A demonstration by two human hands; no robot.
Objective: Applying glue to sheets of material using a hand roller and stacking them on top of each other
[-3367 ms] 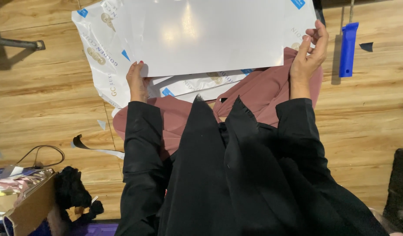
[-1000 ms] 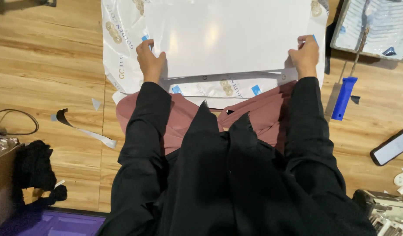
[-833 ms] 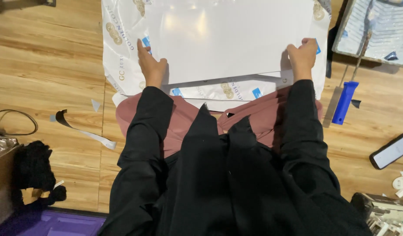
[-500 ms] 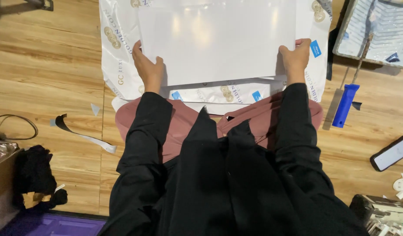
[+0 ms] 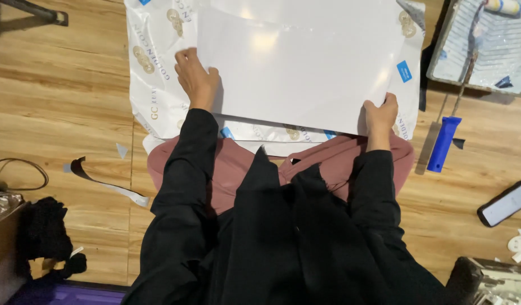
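A large glossy white sheet [image 5: 305,62] lies in front of me on white printed wrapping paper [image 5: 153,68] spread on the wooden floor. My left hand [image 5: 195,79] grips the sheet's left edge, fingers curled over it. My right hand [image 5: 380,116] holds the sheet's near right corner, thumb on top. Both arms wear black sleeves, and my knees in pink trousers [image 5: 232,169] sit just below the sheet.
A paint roller with a blue handle [image 5: 443,144] lies to the right, reaching into a paint tray [image 5: 486,51]. A phone [image 5: 506,203] lies at the far right. A torn strip of tape [image 5: 105,183] and a cable [image 5: 18,175] lie at the left.
The sheet has turned slightly and slid left; my left hand moved up along its left edge, my right hand came down to its near right corner. The view has shifted.
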